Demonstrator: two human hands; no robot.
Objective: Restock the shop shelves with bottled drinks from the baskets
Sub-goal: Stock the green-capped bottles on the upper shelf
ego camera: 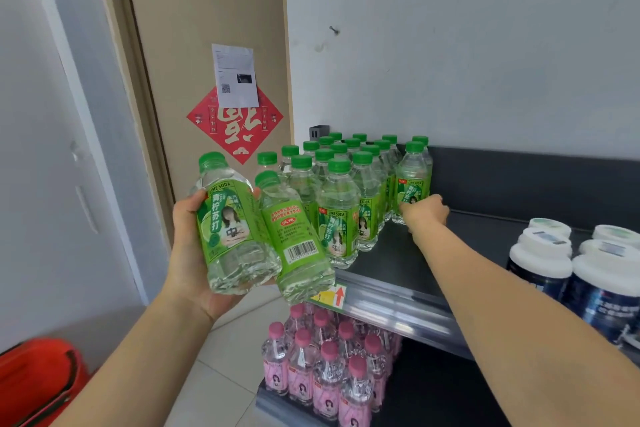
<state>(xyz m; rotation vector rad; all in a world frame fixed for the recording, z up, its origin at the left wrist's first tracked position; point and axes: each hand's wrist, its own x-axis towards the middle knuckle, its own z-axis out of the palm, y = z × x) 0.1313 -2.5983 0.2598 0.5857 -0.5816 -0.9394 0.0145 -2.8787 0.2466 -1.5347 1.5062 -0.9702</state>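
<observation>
Green-capped bottle seems mid-placement at the shelf row's right end, right hand fingers curled round it (left hand grips two spare bottles), which next need upright slots alongside.

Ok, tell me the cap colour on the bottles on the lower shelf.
Pink caps on the lower-shelf bottles, clearest in the head view.

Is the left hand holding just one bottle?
No, the left hand grips two lime soda bottles side by side.
</observation>
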